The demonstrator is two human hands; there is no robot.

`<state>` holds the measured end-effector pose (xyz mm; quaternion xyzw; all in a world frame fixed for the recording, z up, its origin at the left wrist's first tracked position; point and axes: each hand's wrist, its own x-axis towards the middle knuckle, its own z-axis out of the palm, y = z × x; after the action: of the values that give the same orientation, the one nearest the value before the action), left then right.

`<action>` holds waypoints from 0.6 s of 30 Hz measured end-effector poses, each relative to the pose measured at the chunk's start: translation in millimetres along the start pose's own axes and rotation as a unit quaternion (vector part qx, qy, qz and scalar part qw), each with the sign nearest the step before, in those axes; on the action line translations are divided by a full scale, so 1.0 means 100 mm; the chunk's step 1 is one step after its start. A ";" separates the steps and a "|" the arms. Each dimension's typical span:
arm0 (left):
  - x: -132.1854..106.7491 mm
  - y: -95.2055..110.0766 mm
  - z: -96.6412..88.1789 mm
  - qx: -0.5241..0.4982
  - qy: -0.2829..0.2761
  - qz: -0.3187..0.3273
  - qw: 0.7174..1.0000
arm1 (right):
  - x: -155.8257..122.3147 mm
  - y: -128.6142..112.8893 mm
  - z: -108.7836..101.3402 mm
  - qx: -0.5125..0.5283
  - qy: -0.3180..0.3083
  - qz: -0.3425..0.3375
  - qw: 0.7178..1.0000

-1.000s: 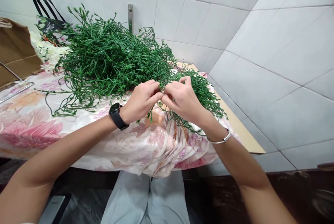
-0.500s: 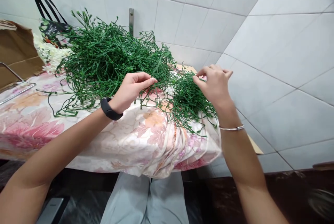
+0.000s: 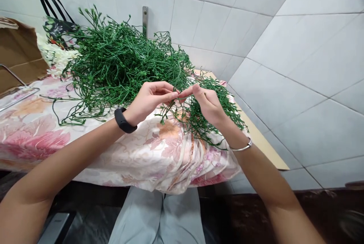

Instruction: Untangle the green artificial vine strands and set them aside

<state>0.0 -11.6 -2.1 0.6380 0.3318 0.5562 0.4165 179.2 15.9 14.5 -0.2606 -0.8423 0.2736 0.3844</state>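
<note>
Thin green artificial stems with small budded tips lie in a big tangled pile on the table, and a smaller heap sits to its right. My left hand, with a black band at the wrist, pinches a green stem whose tips hang below the fingers. Fingertips of my right hand meet those of the left at the same stem, closed in a pinch just in front of the smaller heap. The exact point of grip is partly hidden by the fingers.
A floral cloth covers the table. White flowers, a patterned bag, a cardboard box and a bent metal rod are at left. Tiled walls close off the back and right. A tan board protrudes at right.
My right hand has moved left from over the smaller heap to meet my left hand. The left hand has shifted slightly right, still pinching a stem.
</note>
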 end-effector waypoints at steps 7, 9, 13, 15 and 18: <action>0.00 -0.01 0.00 0.007 -0.012 0.022 1.000 | 0.01 0.05 0.03 0.139 -0.015 0.059 0.988; 0.00 0.00 0.00 0.006 -0.017 0.030 0.999 | 0.02 0.01 0.00 0.170 -0.043 0.056 0.983; 0.00 0.02 -0.01 0.001 -0.005 0.051 0.999 | 0.02 -0.04 -0.02 0.185 -0.056 0.033 0.981; -0.01 0.02 -0.01 -0.003 -0.013 0.056 0.998 | 0.01 -0.04 -0.01 0.175 -0.040 0.042 0.983; -0.01 0.00 -0.01 -0.008 -0.043 0.062 0.997 | 0.00 -0.03 0.01 0.140 -0.035 0.065 0.987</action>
<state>-0.9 -12.1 -2.4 0.6772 0.2691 0.5559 0.4000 177.9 13.7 15.7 -0.2485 -0.7896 0.4224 0.3692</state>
